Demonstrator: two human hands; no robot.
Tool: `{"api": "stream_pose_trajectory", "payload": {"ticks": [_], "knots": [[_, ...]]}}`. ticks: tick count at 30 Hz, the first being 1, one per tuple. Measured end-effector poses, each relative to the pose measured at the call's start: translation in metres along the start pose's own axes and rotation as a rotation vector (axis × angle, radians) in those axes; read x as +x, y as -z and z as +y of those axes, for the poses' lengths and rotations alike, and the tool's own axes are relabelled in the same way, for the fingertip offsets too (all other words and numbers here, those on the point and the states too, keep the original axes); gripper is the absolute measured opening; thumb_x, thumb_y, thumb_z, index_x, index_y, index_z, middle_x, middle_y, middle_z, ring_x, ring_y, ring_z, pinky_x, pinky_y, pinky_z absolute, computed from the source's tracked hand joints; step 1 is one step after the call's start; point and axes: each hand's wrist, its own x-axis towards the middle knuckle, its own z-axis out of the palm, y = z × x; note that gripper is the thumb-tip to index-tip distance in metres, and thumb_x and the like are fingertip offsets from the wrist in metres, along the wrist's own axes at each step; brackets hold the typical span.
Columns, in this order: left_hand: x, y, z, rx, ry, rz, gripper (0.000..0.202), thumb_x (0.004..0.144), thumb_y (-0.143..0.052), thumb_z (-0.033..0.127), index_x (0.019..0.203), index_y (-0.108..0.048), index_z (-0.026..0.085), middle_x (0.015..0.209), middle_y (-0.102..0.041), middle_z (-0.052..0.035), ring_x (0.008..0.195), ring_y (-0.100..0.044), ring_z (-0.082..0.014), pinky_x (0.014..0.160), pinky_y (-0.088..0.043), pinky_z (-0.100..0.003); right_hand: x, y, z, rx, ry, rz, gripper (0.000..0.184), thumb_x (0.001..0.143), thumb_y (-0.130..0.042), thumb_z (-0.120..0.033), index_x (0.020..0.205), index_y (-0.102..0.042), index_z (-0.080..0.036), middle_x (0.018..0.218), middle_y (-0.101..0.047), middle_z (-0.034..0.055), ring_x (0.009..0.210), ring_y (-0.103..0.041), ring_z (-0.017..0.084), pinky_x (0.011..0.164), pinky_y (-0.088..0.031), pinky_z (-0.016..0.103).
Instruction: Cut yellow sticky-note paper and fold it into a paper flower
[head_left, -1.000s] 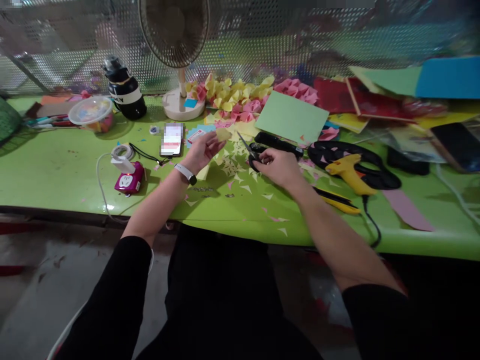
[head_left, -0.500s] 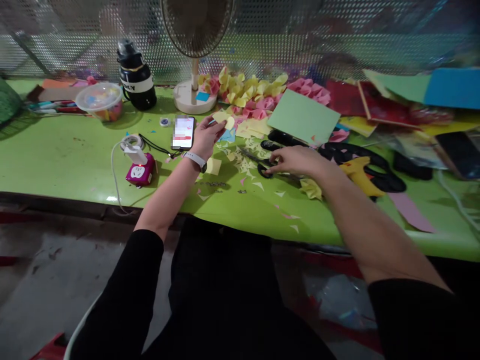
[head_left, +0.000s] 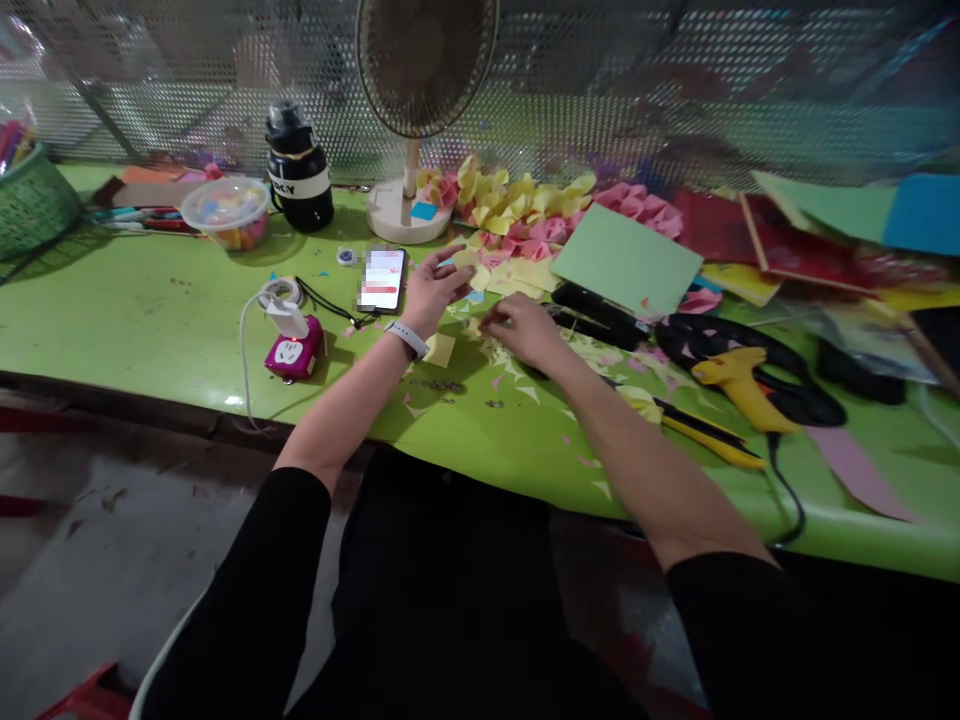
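My left hand, a pale watch on its wrist, reaches over pale yellow paper pieces; its fingers are stretched out and apart. Nearby my right hand is lower over yellow paper scraps, thumb and fingers brought together. Whatever lies between those fingertips is too small to make out. Under the right hand and forearm, the scissors are mostly hidden. A small yellow paper square rests beside my left wrist.
Behind the hands stand a fan, a black bottle and folded yellow paper flowers. A phone and purple power adapter lie left. Rightward are green paper, a black stapler and a yellow glue gun.
My right hand has let go of the scissors and moved left to the scraps. My left hand's fingers have spread, and the yellow paper it held is now at the pile. The view has shifted.
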Motion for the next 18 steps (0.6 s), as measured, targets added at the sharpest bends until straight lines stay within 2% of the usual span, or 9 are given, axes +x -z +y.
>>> {"api": "stream_pose_trajectory", "payload": {"ticks": [4,7,9,14,16,18], "knots": [[0.004,0.003,-0.007,0.053,-0.015,0.000,0.040,0.085,-0.070,0.005,0.122,-0.064,0.018,0.063,-0.051,0.0090,0.064,-0.058,-0.0045,0.077,-0.054,-0.020,-0.009,0.021,0.002,0.190,-0.051,0.033,0.003,0.086,-0.066,-0.025,0.084,-0.068,-0.022,0.088,-0.072,0.0065,0.080,-0.067,0.024,0.080,-0.053,0.043],[0.003,0.003,-0.008,0.134,0.019,-0.029,0.043,0.085,-0.069,0.005,0.126,-0.061,0.016,0.062,-0.051,0.0091,0.061,-0.058,-0.0051,0.074,-0.055,-0.022,-0.014,0.042,-0.001,0.249,-0.059,0.118,0.003,0.086,-0.065,-0.025,0.087,-0.067,-0.023,0.086,-0.074,0.0056,0.079,-0.069,0.024,0.079,-0.054,0.042],[0.000,0.002,-0.008,0.231,0.071,-0.126,0.046,0.085,-0.069,0.002,0.128,-0.060,0.014,0.062,-0.053,0.0086,0.060,-0.058,-0.0054,0.072,-0.055,-0.023,-0.016,0.052,-0.004,0.221,-0.010,0.134,0.004,0.087,-0.064,-0.027,0.088,-0.067,-0.023,0.086,-0.073,0.0056,0.079,-0.069,0.024,0.078,-0.054,0.042],[-0.006,0.000,-0.003,0.386,0.177,-0.498,0.049,0.083,-0.066,-0.005,0.129,-0.060,0.012,0.059,-0.052,0.0088,0.057,-0.057,-0.0042,0.072,-0.054,-0.023,-0.016,0.059,-0.005,0.058,0.178,0.124,0.003,0.086,-0.065,-0.025,0.083,-0.067,-0.025,0.099,-0.069,0.0084,0.095,-0.066,0.028,0.086,-0.051,0.045],[-0.007,0.000,-0.002,0.394,0.203,-0.585,0.051,0.083,-0.065,-0.005,0.130,-0.059,0.013,0.060,-0.053,0.0084,0.058,-0.059,-0.0046,0.073,-0.055,-0.023,-0.015,0.058,-0.004,0.038,0.210,0.118,0.006,0.088,-0.063,-0.025,0.084,-0.067,-0.025,0.104,-0.067,0.0086,0.101,-0.064,0.029,0.089,-0.049,0.046],[-0.008,-0.001,-0.001,0.389,0.230,-0.607,0.052,0.082,-0.063,-0.005,0.131,-0.059,0.014,0.063,-0.056,0.0071,0.062,-0.062,-0.0059,0.076,-0.056,-0.025,-0.015,0.059,-0.004,0.037,0.228,0.087,0.008,0.090,-0.062,-0.027,0.085,-0.068,-0.026,0.106,-0.066,0.0084,0.103,-0.062,0.030,0.091,-0.049,0.046]]}}
